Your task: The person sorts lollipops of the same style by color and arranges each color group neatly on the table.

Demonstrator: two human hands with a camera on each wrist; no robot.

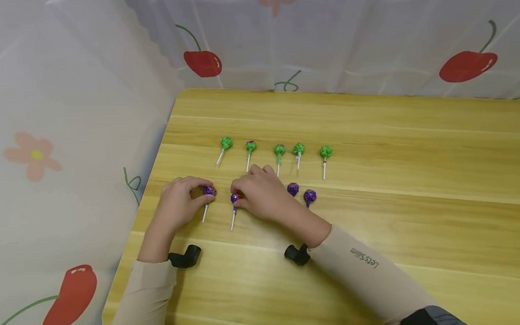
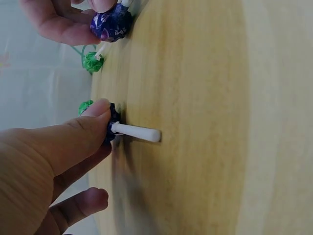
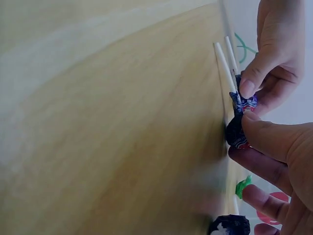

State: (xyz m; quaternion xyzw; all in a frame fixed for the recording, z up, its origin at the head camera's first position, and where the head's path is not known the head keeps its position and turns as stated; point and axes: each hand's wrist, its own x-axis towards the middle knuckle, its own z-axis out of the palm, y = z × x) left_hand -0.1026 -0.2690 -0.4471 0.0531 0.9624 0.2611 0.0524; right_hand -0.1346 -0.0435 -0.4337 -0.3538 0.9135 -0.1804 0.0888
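Observation:
In the head view my left hand (image 1: 177, 203) pinches the wrapped head of a purple lollipop (image 1: 209, 190), whose white stick points toward the table's near edge. Just right of it, my right hand (image 1: 262, 193) holds a second purple lollipop (image 1: 234, 198) between thumb and fingers. Both sticks lie roughly parallel. Two more purple lollipops (image 1: 310, 196) sit beyond the right wrist, their sticks mostly hidden by the arm. The left wrist view shows the left thumb pressing on the purple wrapper (image 2: 113, 122). In the right wrist view the right thumb and finger grip a dark purple wrapper (image 3: 237, 133).
Several green lollipops (image 1: 279, 150) form a row farther back on the wooden table (image 1: 427, 168), sticks toward me. Curtains with cherry prints (image 1: 203, 63) hang behind and at left. Black wrist-worn devices (image 1: 185, 256) stick out at both wrists.

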